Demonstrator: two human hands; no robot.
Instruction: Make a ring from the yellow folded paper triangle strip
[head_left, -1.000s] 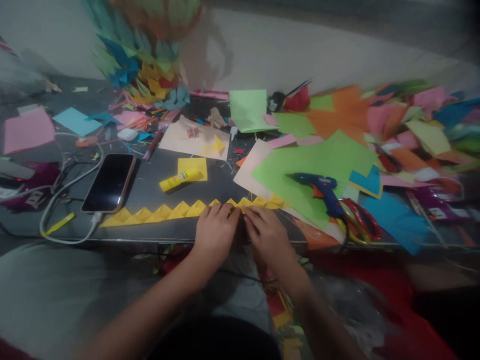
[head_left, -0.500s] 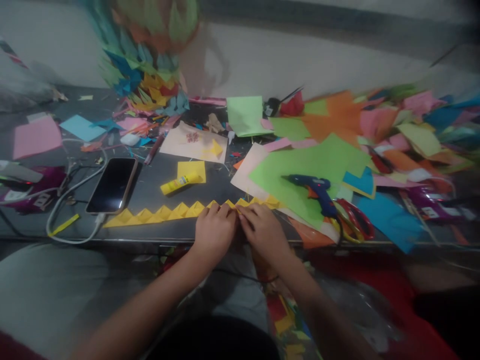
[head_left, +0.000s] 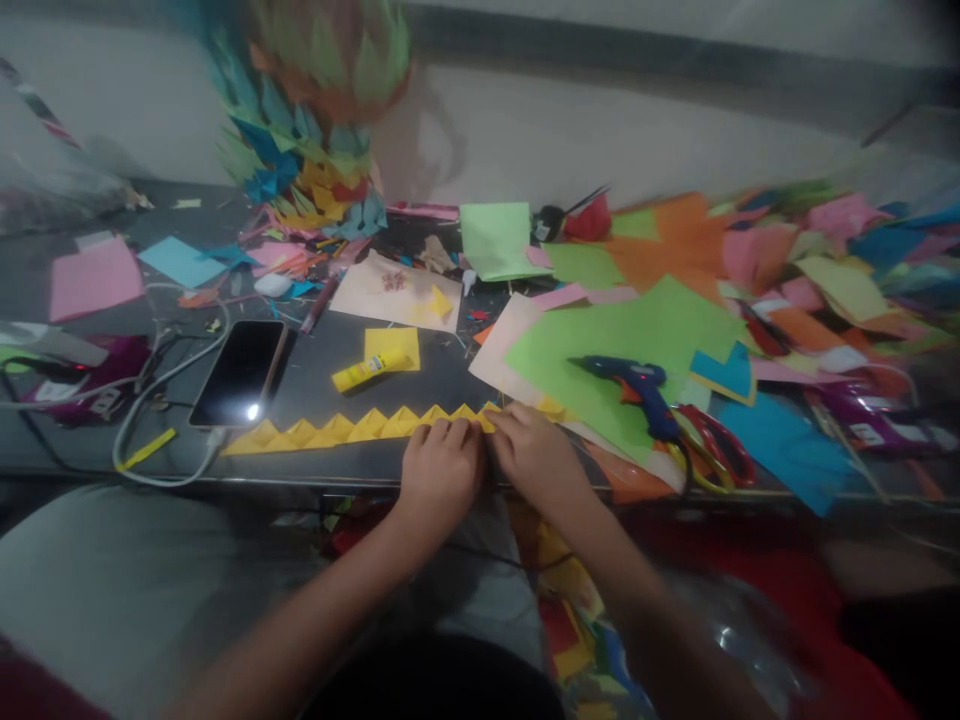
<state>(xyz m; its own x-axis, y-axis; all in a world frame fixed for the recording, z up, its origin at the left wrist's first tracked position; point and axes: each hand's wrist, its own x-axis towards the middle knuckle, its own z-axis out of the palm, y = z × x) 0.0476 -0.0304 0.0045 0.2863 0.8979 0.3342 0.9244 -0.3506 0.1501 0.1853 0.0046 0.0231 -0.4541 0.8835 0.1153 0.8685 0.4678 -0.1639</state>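
Note:
A long yellow folded-paper zigzag strip [head_left: 337, 430] lies along the near edge of the dark table [head_left: 315, 375]. My left hand [head_left: 442, 468] rests on the strip with its fingers curled down, pressing the paper. My right hand [head_left: 534, 455] sits just beside it, fingertips pinched on the strip's right part. The two hands almost touch and hide the piece of the strip beneath them. A yellow glue stick [head_left: 367, 370] lies on a yellow paper square [head_left: 396, 343] just beyond the strip.
A phone [head_left: 240, 372] on a white cable [head_left: 161, 440] lies at the left. A blue glue gun [head_left: 634, 388] and red scissors [head_left: 716, 445] rest on green paper [head_left: 637, 325] at the right. Loose coloured sheets cover the right side. A tall multicoloured paper model [head_left: 315, 130] stands behind.
Both hands stay pressed on the yellow strip. The view has shifted a little, and the right end of the strip now shows less beyond my right hand.

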